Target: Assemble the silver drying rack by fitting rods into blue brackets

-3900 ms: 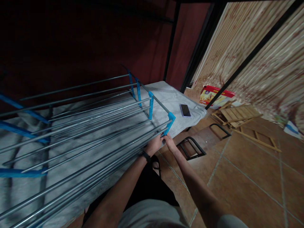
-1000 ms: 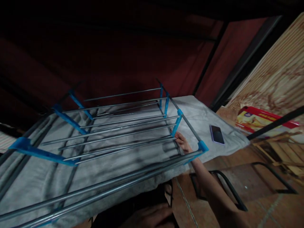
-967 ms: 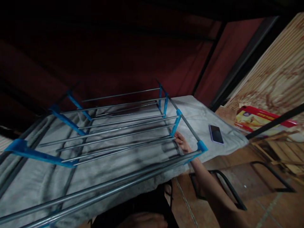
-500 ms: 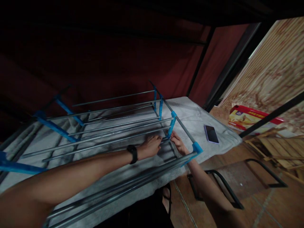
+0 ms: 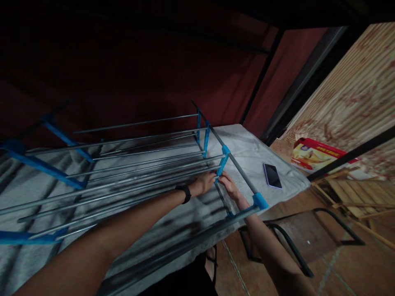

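A rack of grey metal tubes (image 5: 129,181) with blue plastic connectors lies on a grey cloth (image 5: 247,144). My left hand (image 5: 203,183), with a black watch on its wrist, has its fingers closed round the end of a tube at the lower part of a blue upright connector (image 5: 222,162). On the other side of that connector, my right hand (image 5: 230,187) presses its fingers against its lower end. The fingertips of both hands nearly meet there. A blue corner connector (image 5: 261,200) sits above my right forearm.
A phone (image 5: 272,176) lies on the cloth right of the rack. Beyond the cloth are a red and yellow box (image 5: 317,154), a folded wooden item (image 5: 358,193) and a black-framed chair or stool (image 5: 302,234) on the tiled floor. Dark bars stand behind.
My left hand has moved slightly right, closer to the blue connector and my right hand. The rack's left end has shifted left and the near tubes sit differently in view.
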A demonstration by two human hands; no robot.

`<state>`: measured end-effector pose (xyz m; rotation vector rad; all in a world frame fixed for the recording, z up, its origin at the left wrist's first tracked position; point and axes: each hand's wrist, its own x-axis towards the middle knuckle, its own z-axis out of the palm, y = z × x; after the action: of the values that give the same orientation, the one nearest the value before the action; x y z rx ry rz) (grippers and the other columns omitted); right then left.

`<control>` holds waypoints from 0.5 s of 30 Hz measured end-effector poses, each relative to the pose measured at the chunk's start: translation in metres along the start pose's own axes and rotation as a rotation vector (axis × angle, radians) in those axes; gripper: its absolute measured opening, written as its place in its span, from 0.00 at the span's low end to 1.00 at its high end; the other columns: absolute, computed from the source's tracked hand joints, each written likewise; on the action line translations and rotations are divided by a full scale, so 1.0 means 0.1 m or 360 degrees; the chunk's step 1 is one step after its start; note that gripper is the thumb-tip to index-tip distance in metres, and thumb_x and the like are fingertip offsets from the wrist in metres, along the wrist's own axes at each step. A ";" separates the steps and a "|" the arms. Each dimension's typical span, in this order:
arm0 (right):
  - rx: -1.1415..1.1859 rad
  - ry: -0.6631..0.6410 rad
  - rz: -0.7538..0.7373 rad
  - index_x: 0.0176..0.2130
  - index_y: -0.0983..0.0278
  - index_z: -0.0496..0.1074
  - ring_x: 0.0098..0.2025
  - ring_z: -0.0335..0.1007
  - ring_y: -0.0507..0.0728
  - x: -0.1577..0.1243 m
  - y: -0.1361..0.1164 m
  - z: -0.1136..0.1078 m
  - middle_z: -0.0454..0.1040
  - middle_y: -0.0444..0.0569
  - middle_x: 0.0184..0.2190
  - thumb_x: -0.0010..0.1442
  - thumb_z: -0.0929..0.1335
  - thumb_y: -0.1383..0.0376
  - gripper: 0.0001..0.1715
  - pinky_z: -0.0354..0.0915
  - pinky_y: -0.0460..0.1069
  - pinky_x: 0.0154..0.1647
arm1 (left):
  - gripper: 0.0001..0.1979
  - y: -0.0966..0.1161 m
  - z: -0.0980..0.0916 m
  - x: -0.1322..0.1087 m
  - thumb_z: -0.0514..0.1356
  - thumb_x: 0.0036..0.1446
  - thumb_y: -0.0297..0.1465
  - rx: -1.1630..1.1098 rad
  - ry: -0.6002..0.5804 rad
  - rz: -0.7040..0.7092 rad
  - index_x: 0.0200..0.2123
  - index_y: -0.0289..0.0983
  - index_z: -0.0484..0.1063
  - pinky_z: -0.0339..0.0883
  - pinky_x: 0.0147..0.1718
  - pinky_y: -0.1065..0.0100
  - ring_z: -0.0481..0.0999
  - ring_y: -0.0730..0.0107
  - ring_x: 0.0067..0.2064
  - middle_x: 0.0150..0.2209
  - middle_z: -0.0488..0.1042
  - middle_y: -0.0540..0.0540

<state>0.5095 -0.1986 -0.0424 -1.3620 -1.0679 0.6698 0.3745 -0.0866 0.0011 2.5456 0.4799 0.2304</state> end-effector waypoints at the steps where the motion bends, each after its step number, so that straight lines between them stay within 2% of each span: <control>1: -0.0006 -0.0003 0.0004 0.43 0.61 0.75 0.53 0.68 0.60 0.00 -0.01 0.00 0.76 0.48 0.47 0.60 0.66 0.56 0.15 0.59 0.55 0.63 | 0.16 0.01 -0.01 0.00 0.51 0.65 0.28 0.0019 -0.0029 0.0011 0.51 0.41 0.74 0.65 0.56 0.63 0.74 0.62 0.53 0.52 0.76 0.43; 7: 0.0016 0.0001 0.0050 0.47 0.60 0.74 0.52 0.69 0.60 -0.03 -0.08 -0.02 0.77 0.47 0.47 0.59 0.68 0.52 0.21 0.62 0.55 0.61 | 0.18 0.09 -0.03 0.01 0.49 0.65 0.28 0.0067 -0.0056 -0.0024 0.52 0.39 0.73 0.67 0.55 0.59 0.74 0.59 0.53 0.52 0.75 0.41; 11: 0.0037 -0.0109 0.0091 0.47 0.61 0.74 0.49 0.71 0.60 -0.01 -0.06 -0.06 0.77 0.47 0.46 0.54 0.72 0.50 0.25 0.64 0.56 0.58 | 0.16 0.01 0.01 0.07 0.50 0.64 0.28 0.0033 -0.0109 0.0058 0.48 0.38 0.74 0.68 0.55 0.59 0.75 0.59 0.51 0.49 0.77 0.41; 15: 0.0079 -0.0146 0.0062 0.47 0.60 0.74 0.49 0.72 0.60 0.05 0.05 -0.10 0.77 0.49 0.46 0.52 0.74 0.50 0.27 0.65 0.56 0.56 | 0.16 -0.10 0.06 0.14 0.50 0.63 0.27 -0.0073 -0.0092 0.0185 0.49 0.37 0.73 0.67 0.56 0.56 0.75 0.58 0.52 0.51 0.77 0.41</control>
<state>0.5215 -0.1982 -0.0446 -1.3226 -1.0923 0.7890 0.3860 -0.0759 -0.0083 2.5300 0.3017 0.2067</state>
